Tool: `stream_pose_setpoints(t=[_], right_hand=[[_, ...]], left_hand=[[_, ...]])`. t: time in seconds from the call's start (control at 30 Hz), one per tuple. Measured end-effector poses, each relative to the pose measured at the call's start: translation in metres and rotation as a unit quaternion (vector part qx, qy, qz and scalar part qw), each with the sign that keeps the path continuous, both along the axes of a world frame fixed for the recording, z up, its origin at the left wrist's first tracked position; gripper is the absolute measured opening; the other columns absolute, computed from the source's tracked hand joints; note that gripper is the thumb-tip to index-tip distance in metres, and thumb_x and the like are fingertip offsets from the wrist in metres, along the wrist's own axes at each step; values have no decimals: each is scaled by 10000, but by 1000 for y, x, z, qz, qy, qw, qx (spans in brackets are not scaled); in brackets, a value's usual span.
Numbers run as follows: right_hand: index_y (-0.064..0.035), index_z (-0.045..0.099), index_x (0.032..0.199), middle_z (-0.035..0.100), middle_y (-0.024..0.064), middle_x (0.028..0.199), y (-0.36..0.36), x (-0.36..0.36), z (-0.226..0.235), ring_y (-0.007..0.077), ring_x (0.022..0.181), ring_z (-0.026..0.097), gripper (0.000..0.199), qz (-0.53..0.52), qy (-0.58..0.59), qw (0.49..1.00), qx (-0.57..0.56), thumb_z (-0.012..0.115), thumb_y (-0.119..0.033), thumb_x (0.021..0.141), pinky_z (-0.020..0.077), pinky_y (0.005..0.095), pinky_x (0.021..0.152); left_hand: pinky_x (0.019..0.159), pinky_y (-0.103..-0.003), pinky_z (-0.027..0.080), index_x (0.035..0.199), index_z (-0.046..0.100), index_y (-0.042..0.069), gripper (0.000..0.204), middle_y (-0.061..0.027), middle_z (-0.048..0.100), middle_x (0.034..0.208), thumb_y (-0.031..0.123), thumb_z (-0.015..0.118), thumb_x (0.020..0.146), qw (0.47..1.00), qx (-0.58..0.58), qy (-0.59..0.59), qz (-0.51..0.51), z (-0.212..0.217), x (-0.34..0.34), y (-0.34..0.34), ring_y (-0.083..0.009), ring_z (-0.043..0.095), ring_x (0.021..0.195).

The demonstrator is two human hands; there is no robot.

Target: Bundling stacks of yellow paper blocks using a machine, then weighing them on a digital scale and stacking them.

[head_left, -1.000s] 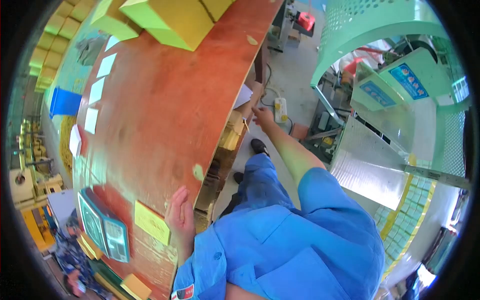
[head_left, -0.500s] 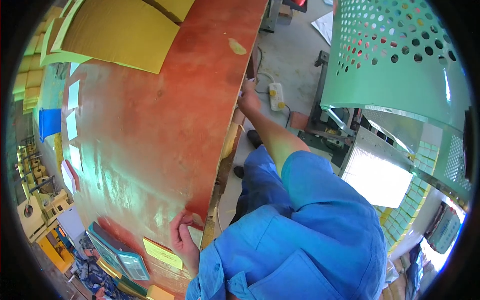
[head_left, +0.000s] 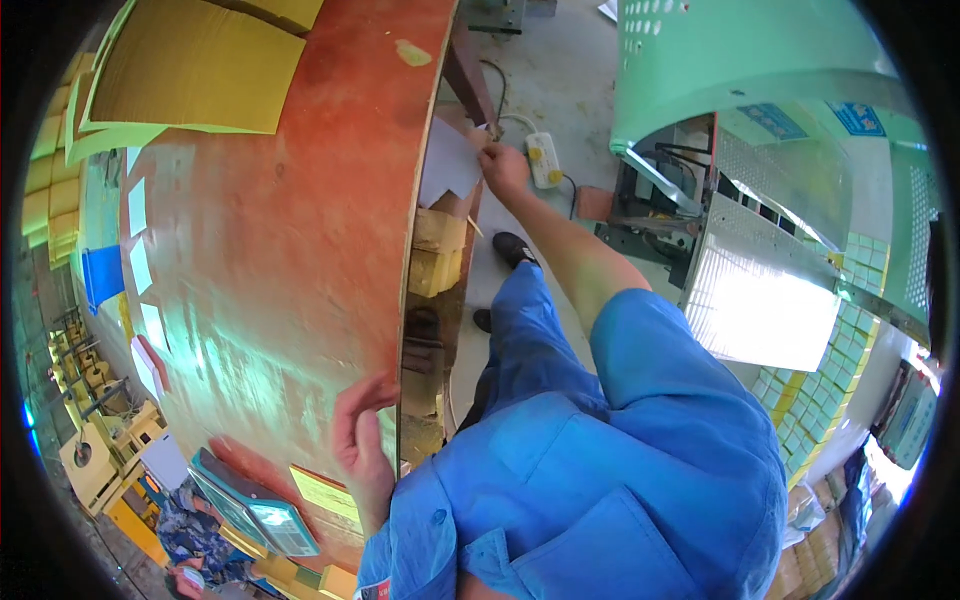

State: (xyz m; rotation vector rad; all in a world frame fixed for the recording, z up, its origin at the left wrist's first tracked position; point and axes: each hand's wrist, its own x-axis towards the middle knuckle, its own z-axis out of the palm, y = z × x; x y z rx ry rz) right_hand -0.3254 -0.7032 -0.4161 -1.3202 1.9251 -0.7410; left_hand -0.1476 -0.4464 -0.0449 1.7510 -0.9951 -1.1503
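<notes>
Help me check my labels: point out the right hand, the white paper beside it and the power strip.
Right hand (head_left: 506, 170), head view: its back.
White paper (head_left: 447, 168), head view: flat face.
Power strip (head_left: 546, 162), head view: white casing.

Right arm (head_left: 575, 250): extended well forward and slightly inward, only lightly bent, forearm bare. Right hand (head_left: 508, 170): at the far end of the reach, back of the hand largely uppermost, right fingers (head_left: 489, 158) bent and bunched together; closure at the fingertips cannot be determined. Left hand (head_left: 358, 435): held nearer the trunk (head_left: 600, 470), ahead of its left side, palm side facing right, left fingers (head_left: 366, 393) loosely curled with a gap to the thumb. Left wrist (head_left: 374, 495): visible, roughly in line with the hand; left forearm mostly hidden
</notes>
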Motion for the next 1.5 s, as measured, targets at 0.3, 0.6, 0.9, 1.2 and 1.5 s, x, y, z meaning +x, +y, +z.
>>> stream_pose_setpoints(t=[0.3,0.6,0.9,1.2,1.5], right_hand=[[-10,637,912,643,179,1106,192,-30,157,365,1049,605,170,281,-154,919,-230,710,-90,782,524,435,849],[-18,647,1053,701,190,1000,35,-7,44,340,936,678,396,57,-124,989,65,717,-353,853,519,440,815],[-49,667,1045,711,172,972,-16,45,-25,362,934,678,420,47,10,989,137,750,-370,787,519,463,805],[-20,721,929,713,161,768,-17,11,-37,287,739,707,264,117,-36,990,76,646,-271,889,536,408,700],[-22,708,976,694,172,812,26,-33,11,290,701,684,211,-32,-135,989,-58,645,-196,875,518,409,652]], left_hand=[[908,-380,522,1344,498,-47,425,-151,626,1229,209,535,1006,924,159,331,110,-145,-59,-23,-244,639,1058],[773,-355,502,1140,654,-45,337,-163,715,949,229,596,953,973,207,-32,-94,-149,-47,7,-195,659,873],[801,-324,499,1129,646,-53,292,-127,704,1003,178,605,955,979,199,40,-15,-141,-46,4,-179,648,920],[830,-316,498,1142,637,-65,308,-112,696,1049,186,612,964,971,214,80,66,-145,-42,13,-168,640,962],[817,-345,499,1138,608,-86,304,-161,683,1046,162,581,964,994,97,21,42,-134,-58,17,-203,638,940]])
